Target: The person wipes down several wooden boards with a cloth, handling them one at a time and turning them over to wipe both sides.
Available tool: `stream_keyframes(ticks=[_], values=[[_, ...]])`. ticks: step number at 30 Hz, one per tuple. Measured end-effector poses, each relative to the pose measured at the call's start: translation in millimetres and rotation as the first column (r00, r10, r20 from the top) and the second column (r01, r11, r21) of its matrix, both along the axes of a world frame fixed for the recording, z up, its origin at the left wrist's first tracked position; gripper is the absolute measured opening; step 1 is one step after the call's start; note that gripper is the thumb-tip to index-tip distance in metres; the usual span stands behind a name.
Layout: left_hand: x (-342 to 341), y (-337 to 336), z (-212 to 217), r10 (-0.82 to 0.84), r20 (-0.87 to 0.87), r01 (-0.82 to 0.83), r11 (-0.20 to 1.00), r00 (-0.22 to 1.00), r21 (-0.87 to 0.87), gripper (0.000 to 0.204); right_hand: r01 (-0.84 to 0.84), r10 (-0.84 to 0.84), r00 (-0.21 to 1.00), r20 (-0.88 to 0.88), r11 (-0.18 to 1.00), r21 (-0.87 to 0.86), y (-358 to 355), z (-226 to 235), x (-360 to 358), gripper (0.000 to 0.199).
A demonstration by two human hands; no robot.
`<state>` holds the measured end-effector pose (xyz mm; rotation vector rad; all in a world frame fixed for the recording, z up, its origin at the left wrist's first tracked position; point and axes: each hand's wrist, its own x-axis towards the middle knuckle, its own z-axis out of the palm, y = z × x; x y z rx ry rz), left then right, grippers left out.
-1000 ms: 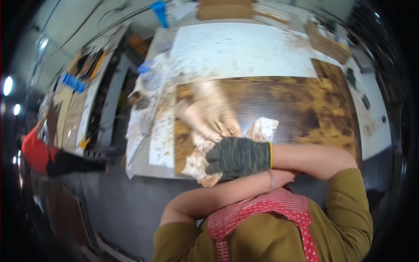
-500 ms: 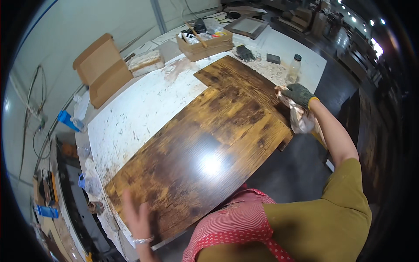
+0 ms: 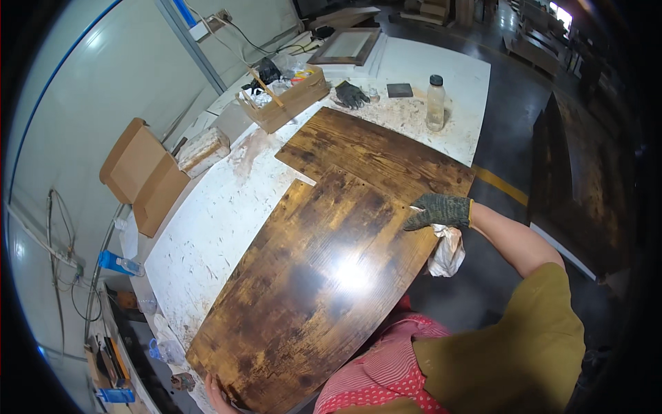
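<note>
A large brown wood-grain board [image 3: 303, 297] lies across the table's near side. Its far end meets a second, darker wood-grain board [image 3: 379, 148]. At the near left end, my bare left hand [image 3: 216, 395] has its fingers curled at the board's edge, partly cut off by the picture's lower rim. My right hand [image 3: 439, 211], in a dark green knit glove, is closed at the large board's far right corner. A crumpled, stained white rag [image 3: 448, 252] is bunched in it and hangs below the corner.
The white table [image 3: 207, 241] is speckled with stains. Toward its back are a cardboard box of odds and ends [image 3: 296, 100], a dark glove [image 3: 352, 94], a grey block [image 3: 399, 90], a bottle [image 3: 436, 103] and a framed panel [image 3: 346, 47]. An open carton [image 3: 148, 179] stands left.
My left hand has come down from above the board to its near left edge. My right hand, with the rag, has moved from the far board's side to the near board's corner. The view has shifted.
</note>
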<state>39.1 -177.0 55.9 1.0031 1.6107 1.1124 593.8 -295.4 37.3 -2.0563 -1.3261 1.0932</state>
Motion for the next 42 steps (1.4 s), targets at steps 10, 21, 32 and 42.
stream_keyframes(ticks=[10, 21, 32, 42], values=[[44.7, 53.7, 43.4, -0.011, 0.006, 0.01, 0.985, 1.0, 0.17, 0.045, 0.221, -0.163, 0.939, -0.304, 0.961, 0.166, -51.2, -8.8, -3.4, 0.049], [338.5, 217.8, 50.0, -0.81, -0.135, 0.764, 0.464, 0.571, 0.449, 0.026, 0.782, -0.694, 0.62, -0.366, 0.583, 0.22, -199.2, -49.3, -27.1, 0.035], [606.0, 247.2, -85.0, -0.894, -0.431, 0.991, 0.092, 0.124, 0.095, 0.032, 0.978, -0.92, 0.195, -0.339, 0.156, 0.139, -214.2, -82.4, -73.4, 0.031], [615.8, 321.2, -169.6, -0.71, -0.694, 0.98, 0.03, -0.117, -0.196, 0.061, 0.887, -0.815, 0.267, -0.514, 0.416, -0.2, -139.4, -110.5, -38.7, 0.045]])
